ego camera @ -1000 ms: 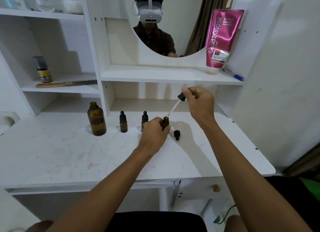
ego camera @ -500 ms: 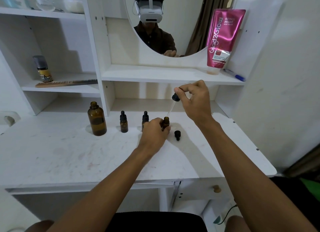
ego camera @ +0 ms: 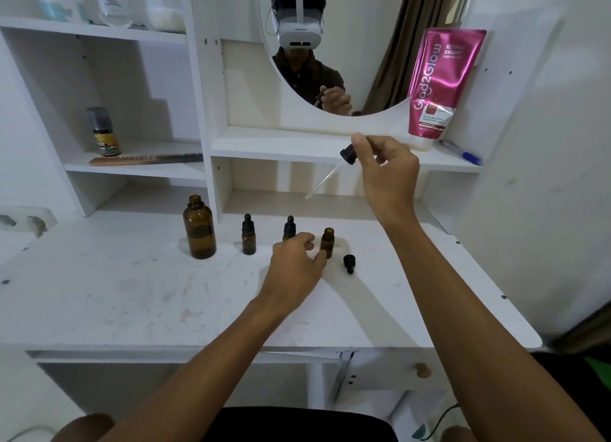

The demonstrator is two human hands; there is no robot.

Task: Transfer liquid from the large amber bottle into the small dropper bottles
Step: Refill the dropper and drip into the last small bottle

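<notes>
The large amber bottle [ego camera: 199,229] stands uncapped at the left of the desk [ego camera: 132,293]. Two small capped dropper bottles [ego camera: 248,235] [ego camera: 290,227] stand to its right. A third small bottle [ego camera: 327,242] stands open, and a loose black dropper cap [ego camera: 348,263] lies just right of it. My right hand [ego camera: 385,173] holds a glass dropper [ego camera: 330,173] by its black bulb, raised well above the open bottle, tip pointing down-left. My left hand [ego camera: 296,269] rests beside the open bottle with fingers loose, its thumb close to the glass.
A pink tube [ego camera: 439,84] and a blue pen [ego camera: 461,154] sit on the shelf under the round mirror [ego camera: 347,44]. A comb [ego camera: 145,159] and a small spray can [ego camera: 103,132] occupy the left shelf. Jars stand on the top shelf.
My right hand has lifted the dropper up out of the open small bottle. My left hand has let go of that bottle and slid slightly left.
</notes>
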